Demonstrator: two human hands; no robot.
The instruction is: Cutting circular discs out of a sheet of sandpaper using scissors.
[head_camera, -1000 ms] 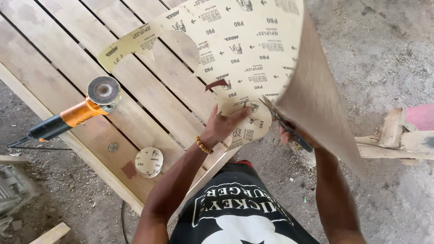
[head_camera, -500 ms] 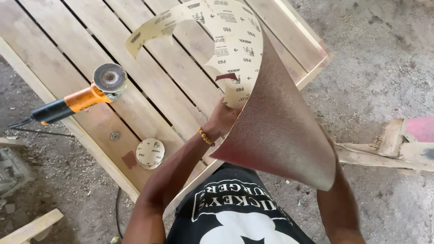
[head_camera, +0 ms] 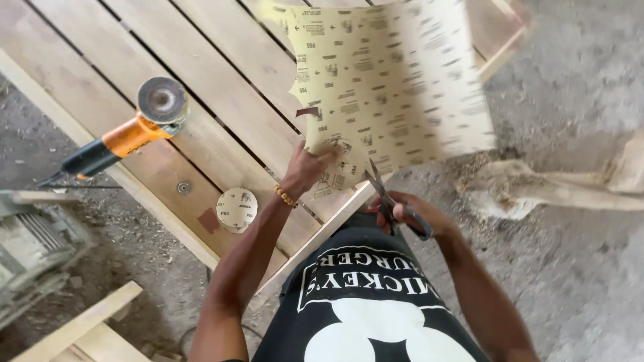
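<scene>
Here, left hand [head_camera: 310,169] pinching sandpaper sheet [head_camera: 389,94] at its lower edge, right hand [head_camera: 410,213] clamped on scissors [head_camera: 392,201], angle grinder [head_camera: 124,137] on slatted wooden surface [head_camera: 221,80].

Left hand [head_camera: 310,167] holds sandpaper sheet [head_camera: 386,87]; right hand [head_camera: 412,213] grips scissors [head_camera: 389,198].

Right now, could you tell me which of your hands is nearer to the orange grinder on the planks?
Left. The left hand grips the sandpaper sheet, apart from the orange grinder further left. The right hand holds the scissors, farther off still.
</scene>
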